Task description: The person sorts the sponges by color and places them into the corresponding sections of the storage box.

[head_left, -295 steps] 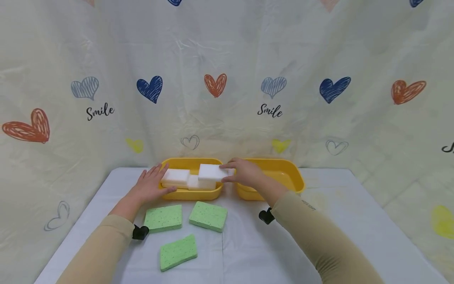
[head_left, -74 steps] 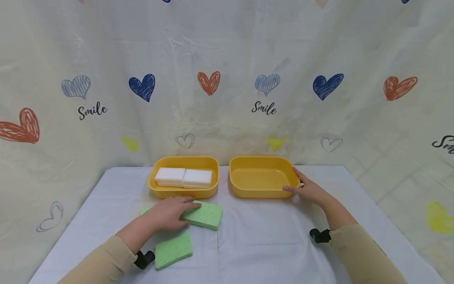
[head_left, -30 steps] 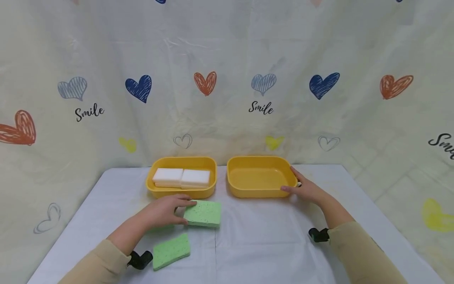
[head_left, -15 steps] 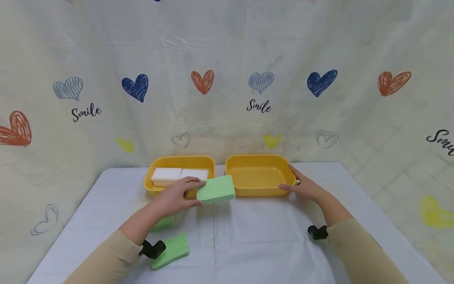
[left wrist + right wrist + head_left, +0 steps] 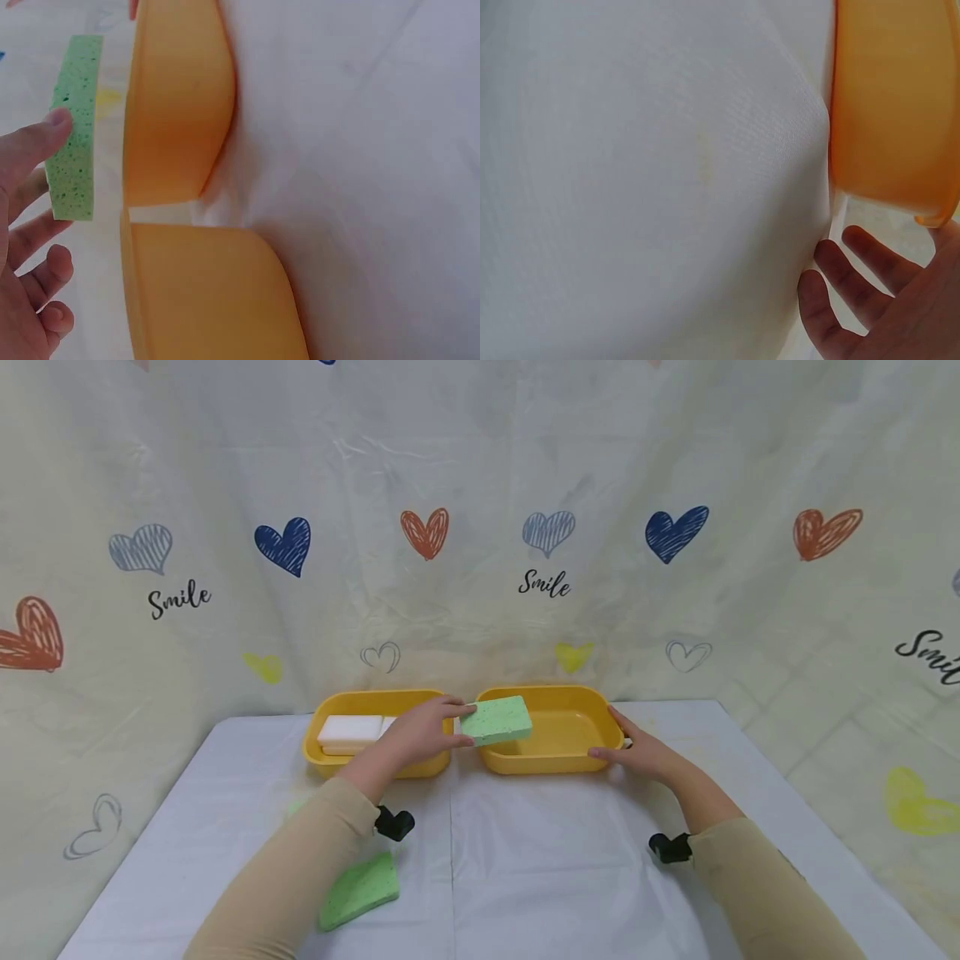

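My left grip [image 5: 420,733] pinches a green sponge [image 5: 497,722] by its near end, thumb along one side and fingers on the other. I hold it in the air over the left end of the right yellow tray [image 5: 540,766]; from my left wrist, I can see it is apart from the tray's rim. My right grip [image 5: 652,753] holds that tray by its rounded right end, thumb at the front and forefinger at the far side, with the other fingers spread beneath.

My left forearm crosses in front of the left yellow tray [image 5: 324,766], where a white sponge block [image 5: 349,729] shows, with part of another beside it. A second green sponge [image 5: 365,887] lies on the white-covered table [image 5: 540,860], partly hidden by my beige left sleeve [image 5: 273,872]. Behind the trays hangs a pale curtain [image 5: 480,460] printed with hearts and "Smile".
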Available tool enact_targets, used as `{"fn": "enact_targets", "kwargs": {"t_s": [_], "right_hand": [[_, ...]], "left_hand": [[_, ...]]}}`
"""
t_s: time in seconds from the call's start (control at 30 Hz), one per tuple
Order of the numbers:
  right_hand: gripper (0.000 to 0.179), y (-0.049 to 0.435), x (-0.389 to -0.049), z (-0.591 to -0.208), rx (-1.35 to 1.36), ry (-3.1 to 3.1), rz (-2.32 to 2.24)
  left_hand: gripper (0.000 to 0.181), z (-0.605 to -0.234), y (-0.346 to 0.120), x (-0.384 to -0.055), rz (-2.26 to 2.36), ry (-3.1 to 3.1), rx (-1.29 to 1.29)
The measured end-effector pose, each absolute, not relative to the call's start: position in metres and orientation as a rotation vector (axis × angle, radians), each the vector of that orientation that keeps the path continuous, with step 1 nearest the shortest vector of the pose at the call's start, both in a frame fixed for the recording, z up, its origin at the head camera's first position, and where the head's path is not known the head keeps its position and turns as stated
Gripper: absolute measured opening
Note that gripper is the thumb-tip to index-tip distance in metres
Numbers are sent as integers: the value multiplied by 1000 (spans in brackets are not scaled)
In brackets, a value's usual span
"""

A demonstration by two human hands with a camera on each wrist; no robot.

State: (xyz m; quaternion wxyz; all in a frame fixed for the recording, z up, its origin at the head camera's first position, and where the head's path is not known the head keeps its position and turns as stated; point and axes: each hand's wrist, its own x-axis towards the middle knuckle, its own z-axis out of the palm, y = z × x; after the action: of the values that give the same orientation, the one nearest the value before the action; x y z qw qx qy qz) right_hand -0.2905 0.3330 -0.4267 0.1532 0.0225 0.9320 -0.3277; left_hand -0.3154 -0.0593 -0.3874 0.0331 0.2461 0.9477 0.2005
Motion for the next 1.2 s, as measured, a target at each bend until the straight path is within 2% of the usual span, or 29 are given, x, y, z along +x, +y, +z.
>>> {"fn": "enact_targets", "kwargs": {"t_s": [0.63,0.97,1.2], "right_hand": [[114,332,-292,-430,63,2687,-940],[113,333,-292,-430,70,2682,-944],[112,332,-291,-427,54,2689,-944]], "left_hand": [[48,-402,-7,-355,398,2913,765],[46,-400,4,-357,224,2905,709],[52,-400,6,-357,188,2933,735]]}}
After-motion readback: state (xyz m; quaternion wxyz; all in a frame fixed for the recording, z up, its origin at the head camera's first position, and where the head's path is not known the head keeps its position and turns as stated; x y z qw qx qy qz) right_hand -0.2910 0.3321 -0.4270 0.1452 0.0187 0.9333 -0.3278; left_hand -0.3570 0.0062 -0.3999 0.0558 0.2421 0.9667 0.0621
